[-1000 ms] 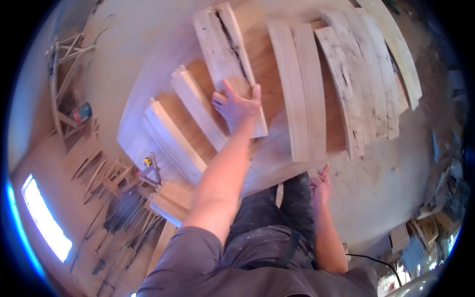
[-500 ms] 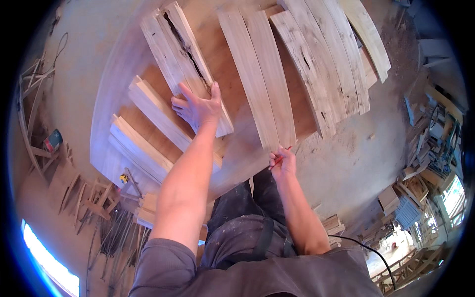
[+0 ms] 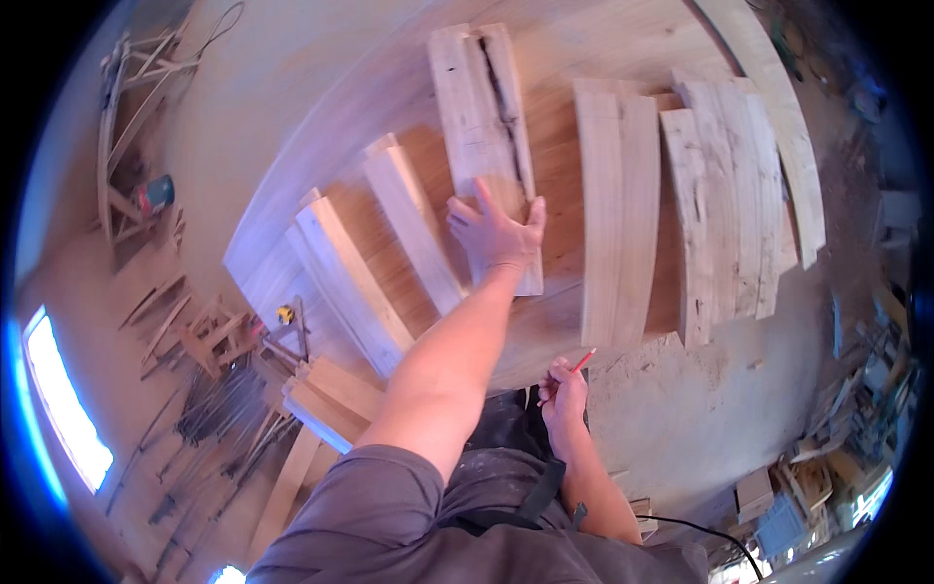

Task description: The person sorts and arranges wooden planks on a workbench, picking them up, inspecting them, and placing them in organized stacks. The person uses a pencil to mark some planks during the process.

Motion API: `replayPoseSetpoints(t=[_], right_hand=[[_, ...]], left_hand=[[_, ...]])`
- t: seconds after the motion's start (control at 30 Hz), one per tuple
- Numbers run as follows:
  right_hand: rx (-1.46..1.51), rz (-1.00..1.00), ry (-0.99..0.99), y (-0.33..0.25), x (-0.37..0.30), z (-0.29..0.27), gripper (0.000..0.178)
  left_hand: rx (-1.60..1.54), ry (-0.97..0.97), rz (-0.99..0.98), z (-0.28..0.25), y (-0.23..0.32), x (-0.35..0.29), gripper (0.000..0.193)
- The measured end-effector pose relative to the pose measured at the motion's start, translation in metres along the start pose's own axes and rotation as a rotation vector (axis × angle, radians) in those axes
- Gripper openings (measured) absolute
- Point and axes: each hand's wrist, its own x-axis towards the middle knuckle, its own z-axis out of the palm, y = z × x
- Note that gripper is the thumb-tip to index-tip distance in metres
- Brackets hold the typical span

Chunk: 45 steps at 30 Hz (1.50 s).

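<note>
My left hand [image 3: 496, 234] lies across a pale wooden board [image 3: 477, 107] near its close end. The thumb is at the board's right edge and the other fingers bend over its top and left side. A long dark crack runs down this board's right part; whether it is one piece or two laid together I cannot tell. Low at the middle, my right hand [image 3: 564, 394] is closed around a red pencil [image 3: 584, 360], its tip pointing up and right. The right hand is near the table edge, apart from the boards.
Narrow timber strips [image 3: 413, 214] and a thicker strip pair [image 3: 350, 273] lie to the left on the wooden table [image 3: 341, 146]. Right of my left hand are wide boards [image 3: 618, 214] and knotty boards [image 3: 730, 195]. A yellow tape measure [image 3: 285, 314] sits by the left edge.
The whole view has swung, so the table and boards appear farther right and lower. My left hand stays on the cracked board. The pencil in my right hand now points up and right.
</note>
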Motion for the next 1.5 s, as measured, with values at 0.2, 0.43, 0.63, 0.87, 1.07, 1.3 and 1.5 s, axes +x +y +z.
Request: replayPoseSetpoints(t=[0.2,0.43,0.63,0.87,1.07,1.3,1.5], right_hand=[[-0.331,-0.102,-0.139,0.018,-0.008,0.005,0.024],[-0.835,-0.714,-0.169,-0.049,0.037,0.062,0.060],[-1.194,-0.977,-0.293,-0.084,0.072,0.107,0.073],[-1.089,-0.842,-0.379,-0.062,0.073,0.112,0.074],[-1.209,-0.969,-0.234,-0.060,0.070,0.110,0.075],[-1.167,-1.132,-0.124,-0.050,0.071,0.110,0.091],[-1.405,-1.260,-0.071,-0.034,0.058,0.133,0.103]], left_hand=[[-0.019,-0.049,-0.044,0.002,0.007,-0.002,0.107],[-0.124,-0.134,-0.076,-0.008,0.001,-0.001,0.104],[-0.475,-0.161,-0.096,-0.027,-0.018,-0.004,0.086],[-0.919,0.044,-0.514,-0.044,-0.157,-0.044,0.078],[-0.555,-0.286,-0.476,-0.065,-0.151,-0.127,0.101],[-0.735,-0.525,-0.534,-0.069,-0.198,-0.128,0.054],[-1.473,-0.673,-0.749,-0.078,-0.241,-0.137,0.056]])
